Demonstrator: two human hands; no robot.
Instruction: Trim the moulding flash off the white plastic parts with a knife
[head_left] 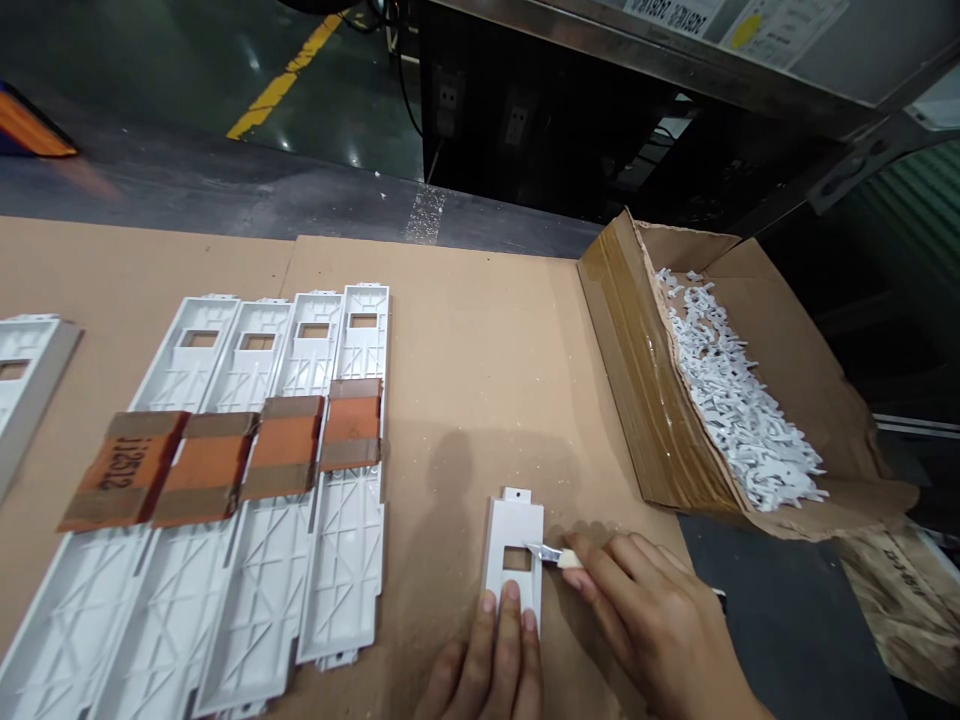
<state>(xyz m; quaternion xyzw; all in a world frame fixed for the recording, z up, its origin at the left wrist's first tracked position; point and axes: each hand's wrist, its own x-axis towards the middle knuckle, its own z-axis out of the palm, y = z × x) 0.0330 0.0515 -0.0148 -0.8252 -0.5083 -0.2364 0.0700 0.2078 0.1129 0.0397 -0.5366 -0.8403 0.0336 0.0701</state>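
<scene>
place: probably a factory workshop | yellow-lined floor (285,75) | cardboard-covered workbench (480,330) | moulded plastic panels (349,560)

A white plastic panel (514,540) with a square window lies flat on brown cardboard (465,350), held down by the left hand (484,680). A small craft knife (551,554), pinched in the right hand (645,625), rests its steel blade against the panel's right edge beside the window.

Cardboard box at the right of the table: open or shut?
Open: the box has its flaps folded outward, and the white plastic scraps inside show from above.
</scene>
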